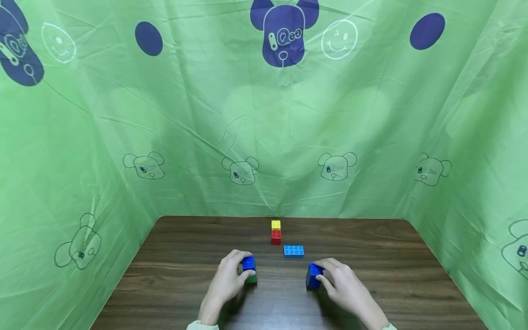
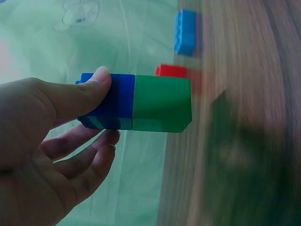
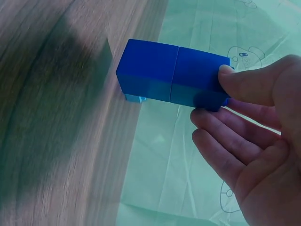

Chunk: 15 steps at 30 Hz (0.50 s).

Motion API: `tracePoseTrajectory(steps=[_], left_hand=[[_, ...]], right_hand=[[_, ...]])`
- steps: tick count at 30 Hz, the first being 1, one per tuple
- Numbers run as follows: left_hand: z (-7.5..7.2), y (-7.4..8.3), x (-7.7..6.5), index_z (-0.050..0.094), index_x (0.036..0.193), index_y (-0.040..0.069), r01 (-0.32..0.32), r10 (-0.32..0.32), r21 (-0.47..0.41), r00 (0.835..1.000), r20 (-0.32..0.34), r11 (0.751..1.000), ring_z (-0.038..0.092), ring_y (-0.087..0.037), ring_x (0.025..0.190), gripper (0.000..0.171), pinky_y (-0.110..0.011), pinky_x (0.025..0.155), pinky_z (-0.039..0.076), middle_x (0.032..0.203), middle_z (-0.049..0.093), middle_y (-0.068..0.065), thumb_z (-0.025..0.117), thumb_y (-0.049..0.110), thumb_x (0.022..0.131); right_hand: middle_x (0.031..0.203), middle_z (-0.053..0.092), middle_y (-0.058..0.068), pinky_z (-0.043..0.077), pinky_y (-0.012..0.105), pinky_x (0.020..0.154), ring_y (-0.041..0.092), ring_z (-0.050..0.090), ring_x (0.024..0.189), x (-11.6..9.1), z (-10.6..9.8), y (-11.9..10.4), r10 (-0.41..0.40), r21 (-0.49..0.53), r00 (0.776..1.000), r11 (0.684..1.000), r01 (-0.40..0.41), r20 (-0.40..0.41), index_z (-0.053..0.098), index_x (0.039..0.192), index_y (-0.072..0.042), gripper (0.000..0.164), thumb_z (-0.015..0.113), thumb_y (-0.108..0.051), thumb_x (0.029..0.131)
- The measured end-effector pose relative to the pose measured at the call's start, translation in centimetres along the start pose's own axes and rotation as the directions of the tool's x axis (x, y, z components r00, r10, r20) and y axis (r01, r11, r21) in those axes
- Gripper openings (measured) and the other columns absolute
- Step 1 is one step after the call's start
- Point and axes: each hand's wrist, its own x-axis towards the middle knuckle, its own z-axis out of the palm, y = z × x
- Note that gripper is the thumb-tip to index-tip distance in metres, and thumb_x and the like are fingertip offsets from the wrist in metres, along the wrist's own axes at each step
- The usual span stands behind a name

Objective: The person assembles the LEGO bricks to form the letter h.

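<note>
My left hand [image 1: 224, 279] pinches a two-brick stack between thumb and fingers. Its upper brick is dark blue [image 2: 120, 101] and its lower one green [image 2: 162, 103]. Across from it, my right hand [image 1: 346, 286] grips an upright stack of two dark blue bricks [image 3: 148, 66], thumb on one side near the top. Both stacks stand apart over the near part of the table; I cannot tell whether their bottoms touch it. Beyond the hands and between them lies a lighter blue brick [image 1: 294, 251]. Farther back are a red brick [image 1: 276, 237] and a yellow brick [image 1: 276, 224].
A dark wood-grain table [image 1: 185, 243] carries all the bricks. Green cloth [image 1: 198, 114] printed with bear heads and smiley faces hangs behind it and along both sides.
</note>
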Motion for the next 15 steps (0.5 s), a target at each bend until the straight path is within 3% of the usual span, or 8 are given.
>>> tracePoseTrajectory(steps=[8, 15], left_hand=[[2.0, 1.8, 0.6, 0.07, 0.116, 0.008, -0.021, 0.023, -0.024, 0.994, 0.106, 0.999, 0.062, -0.012, 0.091, 0.035, -0.028, 0.076, 0.054, 0.106, 0.068, -0.002, 0.083, 0.014, 0.084], [4.4, 3.0, 0.6, 0.071, 0.117, 0.007, -0.04, 0.045, -0.039, 0.989, 0.14, 0.998, 0.065, -0.016, 0.096, 0.037, -0.033, 0.083, 0.057, 0.107, 0.067, -0.001, 0.083, 0.014, 0.083]], right_hand=[[0.11, 0.072, 0.004, 0.06, 0.03, 0.079, 0.018, 0.072, 0.098, 0.0, 0.0, 0.3, 0.051, -0.003, 0.998, 0.999, -0.051, 0.037, 0.072, 0.116, -0.005, 0.031, 0.08, -0.008, 0.085], [0.112, 0.072, 0.005, 0.06, 0.03, 0.078, 0.019, 0.073, 0.098, -0.3, 0.2, 0.3, 0.094, 0.007, 0.993, 0.995, -0.095, 0.07, 0.072, 0.116, -0.006, 0.032, 0.08, -0.009, 0.085]])
